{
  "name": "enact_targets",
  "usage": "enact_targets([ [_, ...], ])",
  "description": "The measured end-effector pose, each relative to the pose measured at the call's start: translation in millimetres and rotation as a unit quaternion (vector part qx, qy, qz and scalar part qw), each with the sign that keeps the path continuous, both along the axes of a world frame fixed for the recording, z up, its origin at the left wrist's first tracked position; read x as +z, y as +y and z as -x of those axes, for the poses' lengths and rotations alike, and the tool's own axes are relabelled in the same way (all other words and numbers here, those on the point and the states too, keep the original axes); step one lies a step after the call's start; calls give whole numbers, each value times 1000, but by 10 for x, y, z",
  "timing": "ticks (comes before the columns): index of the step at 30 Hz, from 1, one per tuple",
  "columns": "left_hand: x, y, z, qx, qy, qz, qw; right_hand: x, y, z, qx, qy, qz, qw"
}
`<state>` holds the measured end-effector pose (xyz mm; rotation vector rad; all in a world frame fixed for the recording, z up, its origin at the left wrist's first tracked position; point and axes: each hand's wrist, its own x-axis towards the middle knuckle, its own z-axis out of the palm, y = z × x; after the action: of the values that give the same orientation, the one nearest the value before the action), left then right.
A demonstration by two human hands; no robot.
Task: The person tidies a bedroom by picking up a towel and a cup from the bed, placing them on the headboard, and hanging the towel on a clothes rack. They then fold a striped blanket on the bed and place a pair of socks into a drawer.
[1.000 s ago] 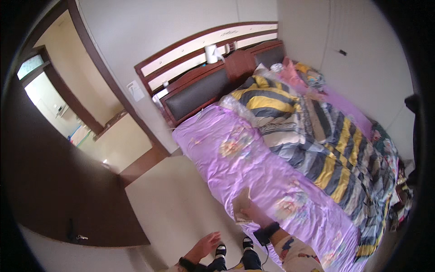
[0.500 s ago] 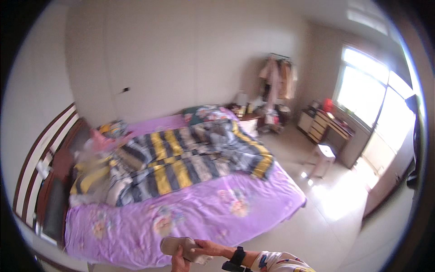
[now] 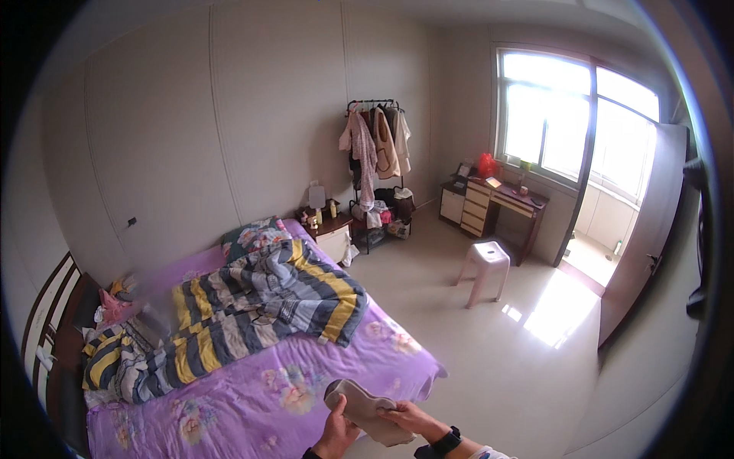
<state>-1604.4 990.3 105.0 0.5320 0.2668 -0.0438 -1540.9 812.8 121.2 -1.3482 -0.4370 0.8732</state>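
Grey-beige cloth (image 3: 367, 418): held in both hands, overlapping the bed (image 3: 222, 417) at its near long edge, short of the foot corner; whether it touches there, I cannot tell.
Left hand (image 3: 336, 434): clamped on the cloth's left part, thumb on top; other fingers mostly hidden, wrist cut off below.
Right hand (image 3: 408, 419): gripping the cloth's right edge; fingertips underneath out of sight.
Striped duvet (image 3: 256, 294): smeared near the headboard (image 3: 69, 375), hard to read.
Window (image 3: 547, 115): washed out by glare.
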Motion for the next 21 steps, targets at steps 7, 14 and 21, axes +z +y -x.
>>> enact_targets([
  [7,363,-574,-1259,-37,-92,72,992,135,-717,-1179,-34,11,-82,996],
  [14,415,-919,-2871,52,-44,36,997,532,-1219,-2496,-75,17,-90,993],
  [21,374,-1436,-4340,54,-127,-20,990,528,-1983,-3795,-137,-6,-91,986],
])
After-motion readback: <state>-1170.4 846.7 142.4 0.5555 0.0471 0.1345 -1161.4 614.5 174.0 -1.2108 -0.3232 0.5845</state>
